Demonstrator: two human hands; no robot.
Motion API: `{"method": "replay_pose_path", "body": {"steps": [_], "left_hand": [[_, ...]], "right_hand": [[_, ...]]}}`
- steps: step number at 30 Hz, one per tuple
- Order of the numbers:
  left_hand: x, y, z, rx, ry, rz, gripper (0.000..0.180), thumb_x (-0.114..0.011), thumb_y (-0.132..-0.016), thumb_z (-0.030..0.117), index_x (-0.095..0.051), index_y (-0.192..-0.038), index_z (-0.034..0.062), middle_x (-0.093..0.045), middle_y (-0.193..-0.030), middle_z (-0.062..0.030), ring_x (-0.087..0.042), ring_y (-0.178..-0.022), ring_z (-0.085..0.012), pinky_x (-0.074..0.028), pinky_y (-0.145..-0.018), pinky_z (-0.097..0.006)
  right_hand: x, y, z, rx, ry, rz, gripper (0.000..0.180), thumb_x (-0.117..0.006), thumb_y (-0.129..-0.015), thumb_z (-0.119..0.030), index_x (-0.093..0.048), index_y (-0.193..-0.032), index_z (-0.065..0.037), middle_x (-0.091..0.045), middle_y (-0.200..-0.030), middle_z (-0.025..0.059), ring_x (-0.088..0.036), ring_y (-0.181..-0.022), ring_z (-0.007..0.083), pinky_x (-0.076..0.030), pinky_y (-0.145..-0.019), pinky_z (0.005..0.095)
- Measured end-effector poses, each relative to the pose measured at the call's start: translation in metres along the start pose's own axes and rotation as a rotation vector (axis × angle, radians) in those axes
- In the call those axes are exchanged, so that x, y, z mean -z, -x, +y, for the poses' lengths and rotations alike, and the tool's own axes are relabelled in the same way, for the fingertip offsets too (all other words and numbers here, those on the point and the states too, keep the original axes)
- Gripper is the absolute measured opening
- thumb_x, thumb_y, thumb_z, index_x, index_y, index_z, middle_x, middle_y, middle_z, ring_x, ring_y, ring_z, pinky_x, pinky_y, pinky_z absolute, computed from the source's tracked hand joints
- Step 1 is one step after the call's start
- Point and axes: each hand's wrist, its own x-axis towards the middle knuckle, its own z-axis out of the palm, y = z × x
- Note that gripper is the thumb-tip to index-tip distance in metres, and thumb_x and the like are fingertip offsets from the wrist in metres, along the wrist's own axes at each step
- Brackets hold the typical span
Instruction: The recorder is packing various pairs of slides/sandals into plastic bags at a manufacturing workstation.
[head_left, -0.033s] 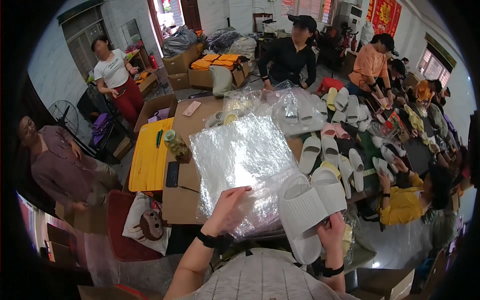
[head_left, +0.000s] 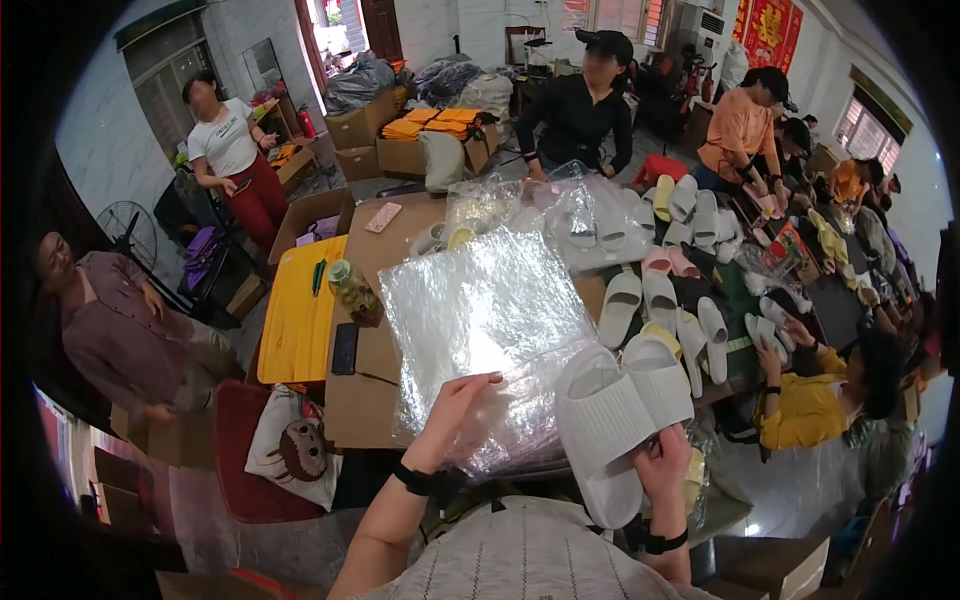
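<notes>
A pair of pale grey slide slippers [head_left: 603,410] with ribbed straps is in my right hand [head_left: 665,465], tilted beside the near right corner of a bag stack. My right fingers are closed on the slippers, partly hidden behind them. My left hand [head_left: 455,408] lies on the near part of the stack of clear, shiny plastic bags [head_left: 480,290], fingers stretched out and holding nothing. Just beyond the held pair, more grey slippers [head_left: 620,305] and yellow ones lie on the table.
Left of the bags lie a black phone [head_left: 344,348], a jar [head_left: 352,290] and yellow packets [head_left: 295,320] on cardboard. Bagged slippers [head_left: 590,225] sit across the table. A co-worker in yellow [head_left: 810,405] handles slippers at the right. A red chair [head_left: 245,455] stands at the near left.
</notes>
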Motion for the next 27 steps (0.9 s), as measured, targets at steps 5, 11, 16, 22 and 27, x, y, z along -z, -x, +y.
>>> {"method": "replay_pose_path", "body": {"steps": [5, 11, 16, 22, 27], "left_hand": [[0.001, -0.004, -0.004, -0.048, -0.120, -0.016, 0.033, -0.055, -0.103, 0.021, -0.071, -0.117, -0.0042, -0.072, -0.117, -0.0111, -0.065, -0.112, -0.0173, -0.046, -0.103, -0.031], [0.004, -0.004, -0.015, -0.285, -0.429, -0.215, 0.028, -0.057, -0.100, 0.013, -0.068, -0.124, 0.0046, -0.065, -0.131, -0.0155, -0.046, -0.138, -0.0293, -0.033, -0.116, -0.041], [-0.007, 0.007, -0.016, -0.406, -0.833, -0.215, 0.064, -0.076, -0.082, 0.013, -0.054, -0.142, 0.0124, -0.044, -0.150, -0.0170, -0.039, -0.141, -0.0348, -0.033, -0.117, -0.043], [-0.017, 0.011, -0.004, -0.472, -1.030, -0.242, 0.061, -0.073, -0.081, 0.010, -0.055, -0.139, 0.0097, -0.043, -0.151, -0.0191, -0.037, -0.142, -0.0351, -0.035, -0.116, -0.042], [-0.012, 0.004, -0.013, -0.339, -0.819, -0.184, 0.048, -0.070, -0.086, 0.012, -0.060, -0.133, 0.0057, -0.048, -0.146, -0.0207, -0.044, -0.137, -0.0363, -0.039, -0.113, -0.042]], "right_hand": [[-0.001, -0.002, 0.000, 0.028, 0.020, 0.006, 0.029, -0.077, -0.068, -0.008, -0.069, -0.095, -0.003, -0.058, -0.081, 0.0101, -0.052, -0.055, 0.0221, -0.044, -0.052, 0.0338], [-0.002, -0.003, -0.004, 0.035, 0.011, 0.007, 0.029, -0.076, -0.068, -0.008, -0.069, -0.095, -0.003, -0.058, -0.081, 0.0100, -0.052, -0.054, 0.0220, -0.043, -0.051, 0.0331], [-0.004, -0.003, -0.001, 0.052, 0.026, 0.025, 0.030, -0.076, -0.067, -0.008, -0.070, -0.096, -0.004, -0.059, -0.084, 0.0105, -0.053, -0.055, 0.0238, -0.045, -0.051, 0.0340], [-0.011, 0.007, 0.014, 0.044, 0.005, -0.077, 0.036, -0.076, -0.066, -0.008, -0.070, -0.101, -0.005, -0.058, -0.083, 0.0102, -0.056, -0.056, 0.0233, -0.046, -0.052, 0.0340], [-0.012, 0.004, -0.003, 0.050, 0.021, -0.104, 0.035, -0.077, -0.066, -0.010, -0.070, -0.100, -0.006, -0.058, -0.082, 0.0097, -0.056, -0.055, 0.0220, -0.047, -0.052, 0.0339]]}}
